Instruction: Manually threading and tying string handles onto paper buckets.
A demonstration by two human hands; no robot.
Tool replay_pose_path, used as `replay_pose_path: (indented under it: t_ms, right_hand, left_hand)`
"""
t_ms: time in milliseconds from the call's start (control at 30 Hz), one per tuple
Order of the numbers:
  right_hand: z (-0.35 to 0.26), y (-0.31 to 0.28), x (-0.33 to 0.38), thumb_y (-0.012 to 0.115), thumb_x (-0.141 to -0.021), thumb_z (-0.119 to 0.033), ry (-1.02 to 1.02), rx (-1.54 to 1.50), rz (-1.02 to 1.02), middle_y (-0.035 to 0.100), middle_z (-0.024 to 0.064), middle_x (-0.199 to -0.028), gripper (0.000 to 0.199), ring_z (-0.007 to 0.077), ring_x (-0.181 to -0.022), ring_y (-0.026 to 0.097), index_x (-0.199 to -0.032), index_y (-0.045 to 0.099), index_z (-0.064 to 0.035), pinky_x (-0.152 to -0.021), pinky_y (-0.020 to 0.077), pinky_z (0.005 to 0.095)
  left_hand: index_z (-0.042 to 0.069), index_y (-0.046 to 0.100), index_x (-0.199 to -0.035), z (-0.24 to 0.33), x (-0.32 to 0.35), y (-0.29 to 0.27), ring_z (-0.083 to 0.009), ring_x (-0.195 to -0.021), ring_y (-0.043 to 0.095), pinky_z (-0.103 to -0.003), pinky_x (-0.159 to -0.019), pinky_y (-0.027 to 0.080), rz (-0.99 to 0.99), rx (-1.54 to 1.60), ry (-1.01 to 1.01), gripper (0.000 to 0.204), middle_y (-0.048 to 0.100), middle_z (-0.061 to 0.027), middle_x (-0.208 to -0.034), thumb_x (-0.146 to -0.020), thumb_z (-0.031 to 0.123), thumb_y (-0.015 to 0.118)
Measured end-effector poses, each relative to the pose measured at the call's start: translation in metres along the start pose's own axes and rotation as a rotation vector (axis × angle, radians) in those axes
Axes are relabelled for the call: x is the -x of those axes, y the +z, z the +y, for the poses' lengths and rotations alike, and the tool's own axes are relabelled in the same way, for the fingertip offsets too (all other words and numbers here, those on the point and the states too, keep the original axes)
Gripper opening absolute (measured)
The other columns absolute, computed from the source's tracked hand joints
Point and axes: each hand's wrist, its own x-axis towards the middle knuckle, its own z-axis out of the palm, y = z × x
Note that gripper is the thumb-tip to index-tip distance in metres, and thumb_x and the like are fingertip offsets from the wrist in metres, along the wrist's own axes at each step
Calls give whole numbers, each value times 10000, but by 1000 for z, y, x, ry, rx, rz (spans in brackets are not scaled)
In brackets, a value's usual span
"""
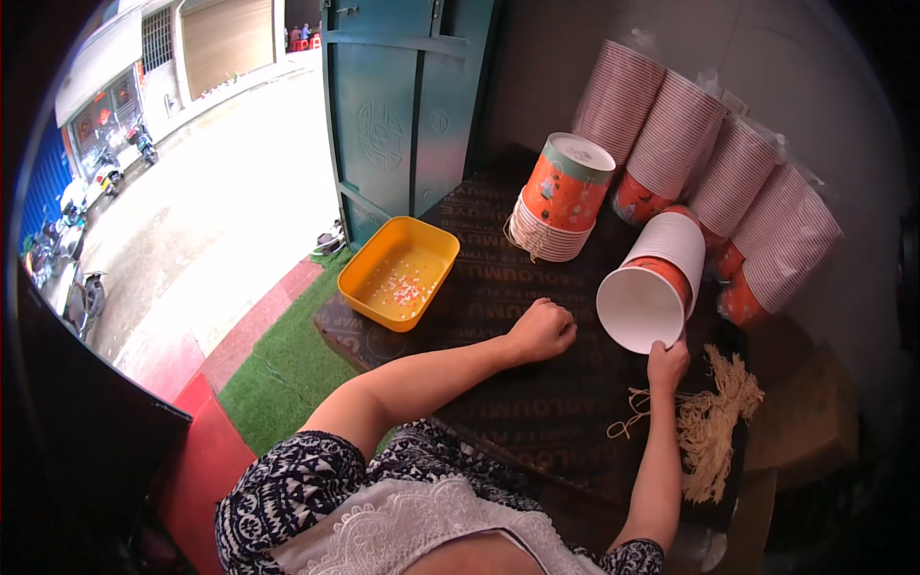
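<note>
My right hand [668, 364] pinches the rim of a large paper bucket [636, 309], orange outside and white inside, its mouth facing me. Behind it lies a tilted stack of nested white-ribbed buckets [674, 241]; whether the front bucket is free of this stack I cannot tell. My left hand [542, 331] rests curled over the dark tabletop, left of the bucket; anything inside its fingers is hidden. Beside my right forearm lies a bundle of cream cords [714, 426], a few loose strands trailing toward the left. An upside-down stack of orange printed buckets [565, 196] stands farther back, cords hanging at its rims.
A yellow plastic basin [446, 251] with small white and orange bits sits at the table's left. Several plastic-wrapped bucket stacks [671, 120] line the wall. A cardboard box [805, 422] is at right. A green metal door [383, 125] opens onto a bright street.
</note>
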Motion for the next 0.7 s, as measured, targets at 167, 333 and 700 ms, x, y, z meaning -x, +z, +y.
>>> replay_pose_path:
  t_ms: [167, 333, 700]
  right_hand:
    - [5, -5, 6, 518, -859, -194, -24, -347, 109, 680, 232, -930, 364, 329, -832, 677, -1108, 617, 52, -741, 511, 406]
    - [-3, -22, 7, 526, -961, -246, 72, -552, 135, 664, 101, -818, 348, 153, -715, 595, -994, 631, 84, -670, 476, 310]
    - [-48, 12, 16, 505, -976, -255, 177, -811, -304, 645, 54, -921, 363, 111, -840, 550, -1082, 599, 79, -773, 447, 291]
  left_hand:
    - [-51, 652, -787, -2, -1, 1, -336, -804, 634, -452, -904, 465, 53, 23, -22, 206, 659, -196, -806, -863, 128, 585]
    - [-15, 577, -1084, -10, 0, -2, -327, -968, 595, -382, -857, 479, 438, 246, -97, 258, 606, -196, -1019, -909, 174, 557]
    - [-61, 437, -1287, -27, -10, -44, -230, -1162, 472, -336, -1022, 352, 488, 730, -49, 471, 494, -157, -1217, -971, 288, 467]
